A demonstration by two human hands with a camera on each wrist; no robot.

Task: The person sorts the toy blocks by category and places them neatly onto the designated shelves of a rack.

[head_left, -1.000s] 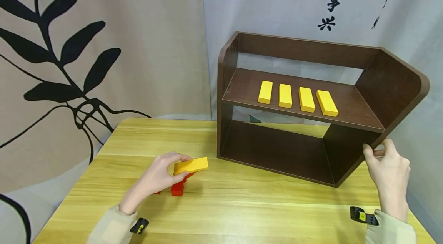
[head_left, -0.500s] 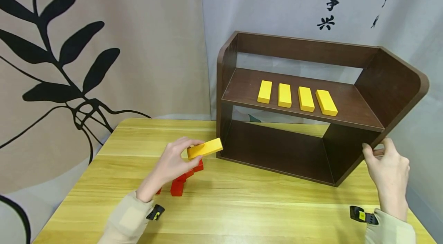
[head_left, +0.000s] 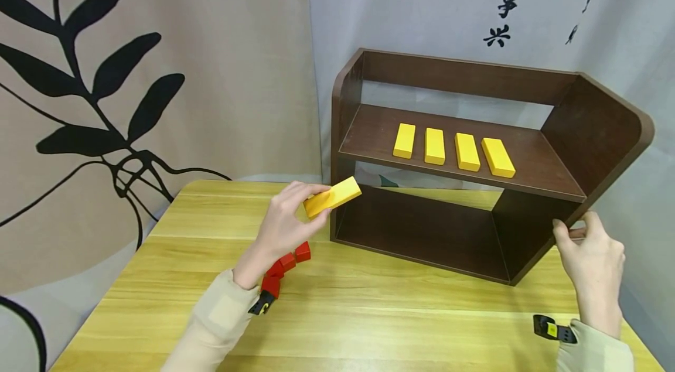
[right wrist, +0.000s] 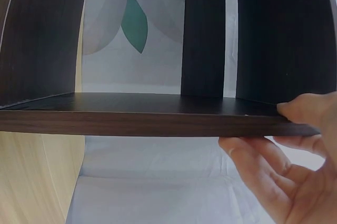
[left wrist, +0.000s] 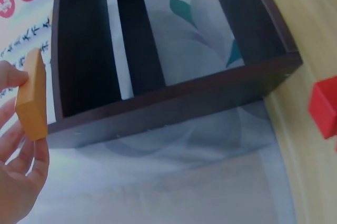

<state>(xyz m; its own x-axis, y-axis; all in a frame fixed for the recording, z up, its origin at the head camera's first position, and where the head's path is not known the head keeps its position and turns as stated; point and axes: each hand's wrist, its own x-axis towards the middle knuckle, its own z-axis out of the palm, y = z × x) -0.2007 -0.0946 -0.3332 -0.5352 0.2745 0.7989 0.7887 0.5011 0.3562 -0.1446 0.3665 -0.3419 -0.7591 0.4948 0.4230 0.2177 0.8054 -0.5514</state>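
A yellow rectangular block [head_left: 333,197] is pinched between the thumb and fingers of my left hand [head_left: 285,219], raised above the table by the shelf's left side. In the left wrist view that block [left wrist: 32,97] looks orange, with fingers on either side. My right hand [head_left: 593,260] grips the front edge of the right side panel of a dark brown two-tier shelf [head_left: 422,237]. The right wrist view shows the thumb inside the panel [right wrist: 158,124] and the fingers outside it. On the upper tier several yellow blocks [head_left: 435,146] lie in a spaced row.
Several red blocks [head_left: 287,261] form a slanting line on the wooden table [head_left: 395,325], partly behind the left wrist. Cloth with printed leaves and characters [head_left: 237,67] hangs behind the table.
My left hand has risen and moved right with the yellow block, from over the red blocks to the shelf's left side. The right hand keeps its hold.
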